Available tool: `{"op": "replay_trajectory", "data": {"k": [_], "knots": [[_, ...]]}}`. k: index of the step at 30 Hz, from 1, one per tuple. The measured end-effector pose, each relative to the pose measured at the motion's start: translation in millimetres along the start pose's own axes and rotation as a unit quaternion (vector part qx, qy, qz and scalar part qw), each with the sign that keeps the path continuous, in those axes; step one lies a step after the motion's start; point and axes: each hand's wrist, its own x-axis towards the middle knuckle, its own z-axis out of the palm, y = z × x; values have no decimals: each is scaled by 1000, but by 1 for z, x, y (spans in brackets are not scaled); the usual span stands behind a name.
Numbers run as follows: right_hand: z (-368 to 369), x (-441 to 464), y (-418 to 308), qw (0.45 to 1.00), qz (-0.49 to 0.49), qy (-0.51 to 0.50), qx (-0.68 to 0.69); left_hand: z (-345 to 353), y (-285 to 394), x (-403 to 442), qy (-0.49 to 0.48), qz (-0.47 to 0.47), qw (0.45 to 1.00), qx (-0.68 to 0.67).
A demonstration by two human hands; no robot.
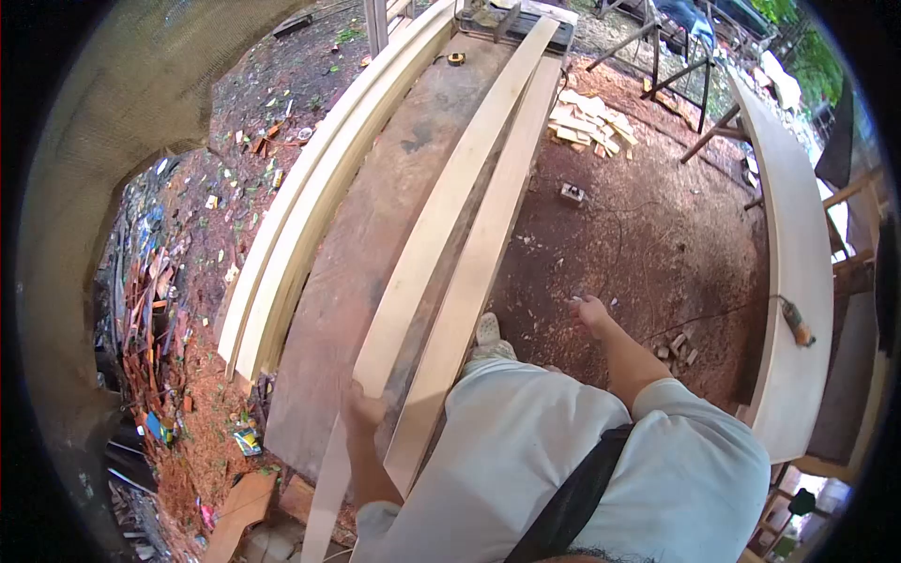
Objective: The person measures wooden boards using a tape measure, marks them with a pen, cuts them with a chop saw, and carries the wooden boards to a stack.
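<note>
My left hand (361, 410) is closed round a long pale plank (413, 267) that lies lengthwise on the brown workbench (347, 244). A second long plank (483, 249) lies just right of it, nearer my body, with a narrow gap between them. Out to the right, over the ground, my right hand (590, 315) has its fingers curled together around something small and pale that I cannot make out. The far ends of both planks lie near a dark machine (507, 23) at the bench's far end.
More long boards (328, 178) are stacked along the bench's left edge, and a yellow tape measure (456, 59) lies on top. Wood offcuts (591, 122) lie on the ground. At right, a power tool (798, 322) rests on a long panel (793, 225). Metal trestles (657, 52) stand behind.
</note>
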Motion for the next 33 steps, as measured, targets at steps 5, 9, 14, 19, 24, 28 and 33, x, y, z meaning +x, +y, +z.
{"op": "replay_trajectory", "data": {"k": [5,9,14,19,24,28,33], "knots": [[-22,40,-88,944,-168,-2,-282,59,6,83,61,43,995,62],[-53,24,-151,986,-138,38,-89,67,8,108,-33,-39,998,45],[-158,104,-104,998,-38,54,-15,104,40,145,1,-117,989,88],[-231,202,-32,968,45,20,-248,188,132,264,24,-131,972,194],[-255,204,-149,986,93,51,131,230,226,341,7,-257,931,261],[-293,258,-245,997,53,47,16,237,235,367,-12,-346,893,289],[-284,333,-364,998,-30,44,26,238,275,383,-14,-444,855,266]]}}
